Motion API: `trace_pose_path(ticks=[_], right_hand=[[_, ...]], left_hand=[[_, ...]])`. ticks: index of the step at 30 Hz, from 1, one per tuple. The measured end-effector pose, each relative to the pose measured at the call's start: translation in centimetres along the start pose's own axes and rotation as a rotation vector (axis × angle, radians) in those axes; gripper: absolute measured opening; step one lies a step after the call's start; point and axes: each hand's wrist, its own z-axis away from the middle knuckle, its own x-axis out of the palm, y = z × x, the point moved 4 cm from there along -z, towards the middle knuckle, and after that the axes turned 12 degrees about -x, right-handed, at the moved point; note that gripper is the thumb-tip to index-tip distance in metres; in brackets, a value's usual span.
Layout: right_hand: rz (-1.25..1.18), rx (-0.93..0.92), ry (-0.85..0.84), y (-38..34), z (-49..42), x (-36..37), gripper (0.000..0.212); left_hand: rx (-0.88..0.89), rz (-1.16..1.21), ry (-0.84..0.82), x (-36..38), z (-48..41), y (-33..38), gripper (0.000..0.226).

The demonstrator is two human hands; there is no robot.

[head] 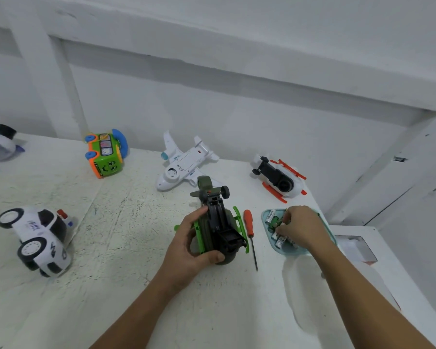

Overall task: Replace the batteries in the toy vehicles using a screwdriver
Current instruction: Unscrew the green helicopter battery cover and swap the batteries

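My left hand (190,244) grips a green and black toy helicopter (220,222) lying belly up at the table's middle, its battery bay uncovered. An orange-handled screwdriver (249,234) lies on the table just right of it, untouched. My right hand (301,229) reaches into a pale blue tray (282,250) of several green and white batteries (280,241), with its fingers curled down among them. Whether a battery is pinched between the fingers cannot be told.
A white toy plane (184,165) lies belly up behind the helicopter. A white and red helicopter (280,178) lies at the back right, a green and orange bus (106,153) at the back left, a police car (37,239) on its side at left. The table's right edge runs beside the tray.
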Motion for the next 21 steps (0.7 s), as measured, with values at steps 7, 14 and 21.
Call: trace_pose_path(ticks=[7,14,21], right_hand=[[-0.071,0.009,0.064,0.5,0.1,0.8,0.018],[-0.289,-0.047,0.125,-0.1,1.6,-0.2,0.014],[-0.928,-0.301,0.266,-5.4,2.2,-3.4,0.017]], left_hand=[[0.014,-0.001,-0.001,0.1,0.0,0.1,0.084],[0.011,-0.002,-0.007,0.0,0.0,0.0,0.084],[0.011,-0.007,-0.003,0.1,0.0,0.0,0.084]])
